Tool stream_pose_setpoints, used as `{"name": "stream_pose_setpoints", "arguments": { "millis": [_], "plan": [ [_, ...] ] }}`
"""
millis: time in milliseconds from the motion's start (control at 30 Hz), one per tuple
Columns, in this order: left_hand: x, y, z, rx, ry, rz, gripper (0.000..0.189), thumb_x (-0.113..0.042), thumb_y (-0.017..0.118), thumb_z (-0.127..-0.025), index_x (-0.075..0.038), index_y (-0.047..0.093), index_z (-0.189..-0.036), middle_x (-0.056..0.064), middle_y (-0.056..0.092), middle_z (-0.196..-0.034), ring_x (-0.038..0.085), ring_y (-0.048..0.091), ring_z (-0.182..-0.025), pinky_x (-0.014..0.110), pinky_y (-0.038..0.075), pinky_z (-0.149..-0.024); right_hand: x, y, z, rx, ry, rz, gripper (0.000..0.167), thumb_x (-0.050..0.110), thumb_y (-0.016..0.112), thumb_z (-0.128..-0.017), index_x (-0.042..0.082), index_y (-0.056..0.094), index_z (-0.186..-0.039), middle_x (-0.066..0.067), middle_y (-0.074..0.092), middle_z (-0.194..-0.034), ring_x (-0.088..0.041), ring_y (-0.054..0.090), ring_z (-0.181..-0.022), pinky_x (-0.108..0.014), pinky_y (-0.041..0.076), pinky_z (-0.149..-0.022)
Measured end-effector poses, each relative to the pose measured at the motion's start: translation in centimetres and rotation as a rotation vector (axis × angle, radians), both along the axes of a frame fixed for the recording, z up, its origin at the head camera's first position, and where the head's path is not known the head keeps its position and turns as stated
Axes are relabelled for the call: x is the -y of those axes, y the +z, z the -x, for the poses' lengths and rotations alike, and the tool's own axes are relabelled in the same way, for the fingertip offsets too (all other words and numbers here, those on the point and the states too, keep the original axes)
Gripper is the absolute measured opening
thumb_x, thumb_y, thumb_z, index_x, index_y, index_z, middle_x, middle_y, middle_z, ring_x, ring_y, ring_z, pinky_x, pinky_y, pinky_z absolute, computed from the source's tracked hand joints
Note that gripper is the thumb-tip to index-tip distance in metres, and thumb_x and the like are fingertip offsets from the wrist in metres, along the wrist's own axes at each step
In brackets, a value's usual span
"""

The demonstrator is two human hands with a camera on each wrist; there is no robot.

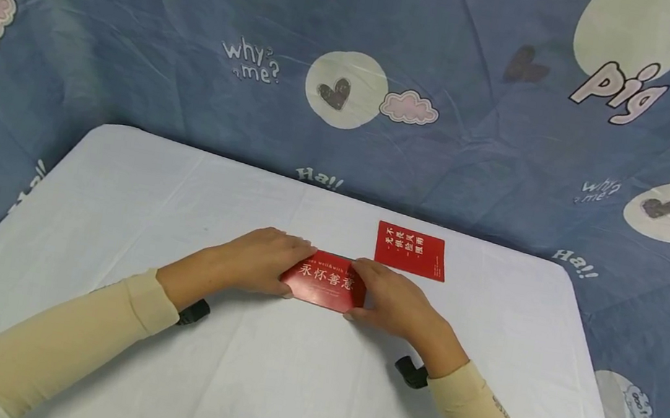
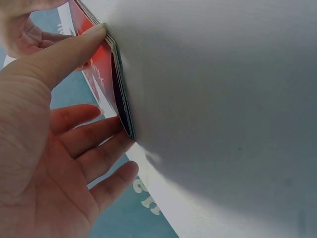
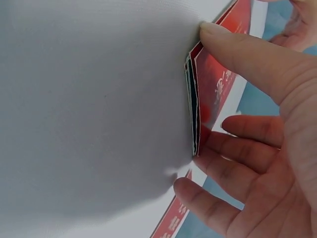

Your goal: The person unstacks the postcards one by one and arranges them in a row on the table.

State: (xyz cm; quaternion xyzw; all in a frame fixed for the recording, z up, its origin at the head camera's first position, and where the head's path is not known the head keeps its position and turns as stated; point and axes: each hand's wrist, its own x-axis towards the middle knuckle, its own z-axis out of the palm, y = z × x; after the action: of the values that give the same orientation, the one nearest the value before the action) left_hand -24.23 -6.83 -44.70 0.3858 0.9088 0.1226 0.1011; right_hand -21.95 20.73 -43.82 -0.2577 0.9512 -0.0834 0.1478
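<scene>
A small stack of cards (image 1: 326, 282) lies on the white table, its top card red with white Chinese characters. My left hand (image 1: 264, 262) holds its left end, thumb on the near edge and fingers at the far side. At the right end my right hand (image 1: 393, 300) holds it the same way. In the left wrist view, the stack (image 2: 120, 84) shows several layered edges, some dark green. The right wrist view shows the stack's layers (image 3: 194, 99) slightly fanned apart under the thumb. A single red card (image 1: 411, 250) lies beyond the right hand.
The table (image 1: 254, 386) has a white cover and rounded far corners. Behind it hangs a blue cloth (image 1: 194, 99) printed with hearts, clouds and lettering. A black wrist strap part (image 1: 195, 312) shows under the left wrist, and another black part (image 1: 411, 372) under the right.
</scene>
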Motion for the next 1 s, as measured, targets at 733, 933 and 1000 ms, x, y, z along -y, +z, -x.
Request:
{"name": "stream_pose_setpoints", "arguments": {
  "millis": [733, 933, 1000],
  "plan": [
    [0.46, -0.32, 0.22, -0.053, -0.034, 0.024, 0.084, -0.039, 0.087, -0.084, -0.002, 0.053, -0.151, 0.012, 0.059, -0.148, 0.028, 0.054, -0.138, 0.054, 0.036, -0.119, -0.36, -0.28, -0.21, -0.056, 0.037, 0.036, 0.088, 0.040, 0.093, -0.078, 0.009, 0.054, -0.150, -0.007, 0.062, -0.144, -0.025, 0.061, -0.128, -0.043, 0.056, -0.101],
    [0.58, -0.21, 0.22, -0.078, -0.048, 0.014, 0.084, -0.041, 0.086, -0.085, -0.003, 0.052, -0.152, 0.012, 0.058, -0.149, 0.030, 0.053, -0.138, 0.053, 0.035, -0.119, -0.54, 0.00, -0.18, -0.074, 0.056, 0.048, 0.089, 0.040, 0.094, -0.077, 0.008, 0.054, -0.150, -0.008, 0.062, -0.143, -0.025, 0.061, -0.129, -0.042, 0.055, -0.103],
    [0.58, -0.07, 0.25, -0.087, -0.051, 0.000, 0.083, -0.041, 0.086, -0.085, -0.003, 0.053, -0.151, 0.012, 0.059, -0.149, 0.031, 0.054, -0.138, 0.052, 0.036, -0.119, -0.64, 0.16, -0.17, -0.073, 0.055, 0.052, 0.089, 0.040, 0.094, -0.077, 0.008, 0.054, -0.150, -0.008, 0.062, -0.144, -0.026, 0.060, -0.131, -0.043, 0.054, -0.104]
  ]
}}
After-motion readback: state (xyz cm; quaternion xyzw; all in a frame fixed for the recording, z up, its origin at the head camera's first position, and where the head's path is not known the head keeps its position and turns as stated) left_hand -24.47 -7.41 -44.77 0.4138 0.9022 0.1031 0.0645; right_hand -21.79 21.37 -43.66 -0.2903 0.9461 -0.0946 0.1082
